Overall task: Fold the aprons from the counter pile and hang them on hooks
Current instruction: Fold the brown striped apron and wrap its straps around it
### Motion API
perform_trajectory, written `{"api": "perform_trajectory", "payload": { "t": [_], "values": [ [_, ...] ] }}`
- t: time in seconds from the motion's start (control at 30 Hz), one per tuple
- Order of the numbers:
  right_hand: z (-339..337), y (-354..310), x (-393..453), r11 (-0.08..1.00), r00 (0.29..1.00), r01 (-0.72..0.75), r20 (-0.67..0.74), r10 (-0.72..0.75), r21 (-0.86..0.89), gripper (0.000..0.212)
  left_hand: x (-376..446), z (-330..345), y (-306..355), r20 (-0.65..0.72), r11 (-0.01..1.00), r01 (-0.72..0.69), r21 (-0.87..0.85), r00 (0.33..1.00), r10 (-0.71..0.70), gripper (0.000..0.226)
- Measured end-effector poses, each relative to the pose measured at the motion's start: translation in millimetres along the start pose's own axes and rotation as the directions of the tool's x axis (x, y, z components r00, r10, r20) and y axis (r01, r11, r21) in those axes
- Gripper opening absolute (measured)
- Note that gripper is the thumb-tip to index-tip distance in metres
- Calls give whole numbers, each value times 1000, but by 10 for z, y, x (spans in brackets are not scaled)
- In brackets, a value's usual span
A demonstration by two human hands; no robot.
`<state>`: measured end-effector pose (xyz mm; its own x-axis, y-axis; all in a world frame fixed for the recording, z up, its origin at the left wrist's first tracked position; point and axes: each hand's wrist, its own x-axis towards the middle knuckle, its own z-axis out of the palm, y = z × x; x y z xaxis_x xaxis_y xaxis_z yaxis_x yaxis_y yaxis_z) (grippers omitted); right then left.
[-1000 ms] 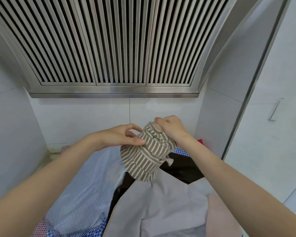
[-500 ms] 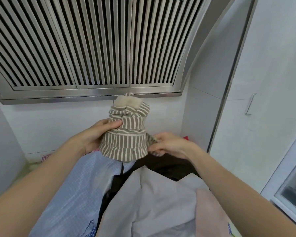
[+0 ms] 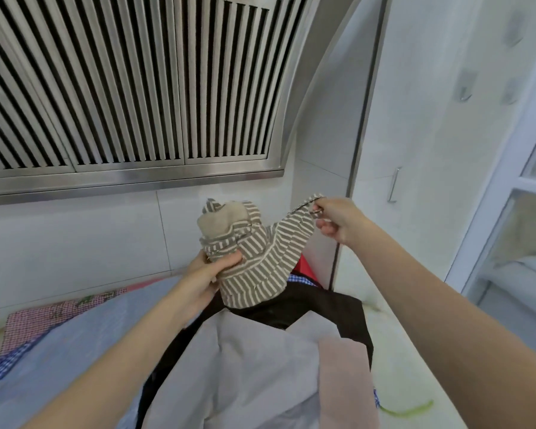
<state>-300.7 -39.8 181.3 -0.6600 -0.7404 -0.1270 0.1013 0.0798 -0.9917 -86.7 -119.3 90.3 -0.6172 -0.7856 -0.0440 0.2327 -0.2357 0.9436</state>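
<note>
The left hand [image 3: 211,274] is gripping the bundled striped apron [image 3: 254,258]; to its right, the right hand [image 3: 338,219] is pinching the apron's corner.

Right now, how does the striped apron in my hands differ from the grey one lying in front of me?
The striped apron is bunched up and held in the air, gripped by the left hand and pinched at one end by the right hand; the grey apron lies spread on the pile, untouched. The striped apron has brown and white stripes; the grey apron is plain. Both are soft cloth, not yet hung.
</note>
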Motion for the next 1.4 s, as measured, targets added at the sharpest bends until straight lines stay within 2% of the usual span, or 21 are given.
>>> {"api": "perform_trajectory", "payload": {
  "t": [0.07,0.13,0.23,0.33,0.43,0.5,0.6,0.67,0.7,0.8,0.87,0.9,0.97,1.03,1.1,1.13,1.23,1.33,1.4],
  "values": [
    [-102,-153,-29,995,997,76,-16,-75,69,18,15,196,-80,71,998,-7,66,997,3,67],
    [-152,-327,-94,987,988,157,-2,-157,32,11,40,415,-199,129,997,9,74,991,-19,71],
    [-271,-576,-160,960,963,268,-16,-271,-83,22,65,768,-287,200,997,34,71,979,-48,73],
    [-538,-831,-199,947,948,317,-22,-319,-57,25,124,1088,-281,194,999,-20,41,981,11,80],
    [-906,-1073,-205,933,936,351,-2,-352,-77,26,251,1395,-175,171,982,-165,95,974,147,74],
    [-1145,-1210,-163,920,928,371,22,-372,-127,24,382,1636,-78,151,915,-308,260,949,277,79],
    [-1491,-1353,-18,904,917,399,68,-393,-157,20,572,2100,38,238,716,-506,482,861,449,96],
    [-1668,-1414,86,895,909,415,108,-402,-163,18,720,2365,90,327,618,-571,541,819,471,97],
    [-1791,-1437,165,891,905,423,116,-409,-162,18,799,2512,99,356,595,-569,567,821,446,90],
    [-2278,-1474,537,891,900,431,-2,-436,-142,12,1010,2878,108,398,629,-530,568,846,354,64],
    [-2624,-1417,828,871,892,396,-101,-440,-292,18,1067,3001,105,416,705,-519,484,845,336,57],
    [-2789,-1355,954,850,900,356,-101,-423,-389,23,1087,3040,97,421,732,-515,446,842,336,54],
    [-3055,-1175,1089,771,952,246,-1,-305,-587,24,1118,3110,102,429,767,-509,390,838,338,50],
    [-3195,-987,1092,674,982,182,171,-84,-716,15,1162,3167,120,412,795,-504,337,838,357,48],
    [-3246,-866,1071,745,930,161,351,104,-647,18,1191,3228,153,369,837,-477,267,853,368,50],
    [-3258,-820,1093,801,891,159,434,136,-577,21,1207,3250,163,339,866,-451,216,866,367,49],
    [-3241,-732,1216,915,834,181,549,51,-361,23,1252,3286,192,240,937,-348,-4,910,339,58],
    [-3159,-687,1320,983,822,146,566,-58,-111,30,1264,3367,216,149,950,-254,-185,948,282,32],
    [-3101,-718,1330,984,830,154,530,-176,87,30,1282,3428,213,98,929,-200,-313,966,241,33]
  ]
}}
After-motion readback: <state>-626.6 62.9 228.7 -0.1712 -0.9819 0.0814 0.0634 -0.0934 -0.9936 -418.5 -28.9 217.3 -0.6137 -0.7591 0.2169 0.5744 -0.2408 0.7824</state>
